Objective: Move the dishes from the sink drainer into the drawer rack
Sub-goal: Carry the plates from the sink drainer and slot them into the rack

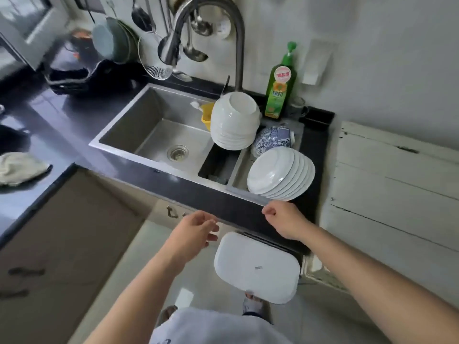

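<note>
Landmark: the sink [159, 130], set in the dark surface [74, 115].

Nearest the camera, a white rounded-rectangular panel [257, 268] sits below the surface edge, in front of the sink's right side. Whether it belongs to the drawer rack cannot be determined.

Both hands hover just in front of the sink, above the surface edge, and hold nothing. The left hand [196, 229] has loosely curled, relaxed fingers and is level with the sink's middle. The right hand [283, 219] also has loosely curled fingers and is just in front of the plates, apart from them.

The drainer [219, 161] occupies the right part of the sink. All dishes are in it or beside it:
- A stack of white plates [280, 173] leans tilted at the front right corner.
- A blue-patterned bowl [273, 140] lies on its side behind the plates.
- A stack of white bowls [234, 120] rests inverted and tilted at the back of the drainer, touching the patterned bowl.

A yellow cup [206, 116] stands in the basin, just left of the white bowls.

Behind the sink, the faucet [211, 33] arches over the basin. A green soap bottle [280, 83] stands upright at the rear right. Utensils [196, 33] hang on the wall beyond.

A cloth [21, 168] lies on the surface, well to the left of the sink.
</note>
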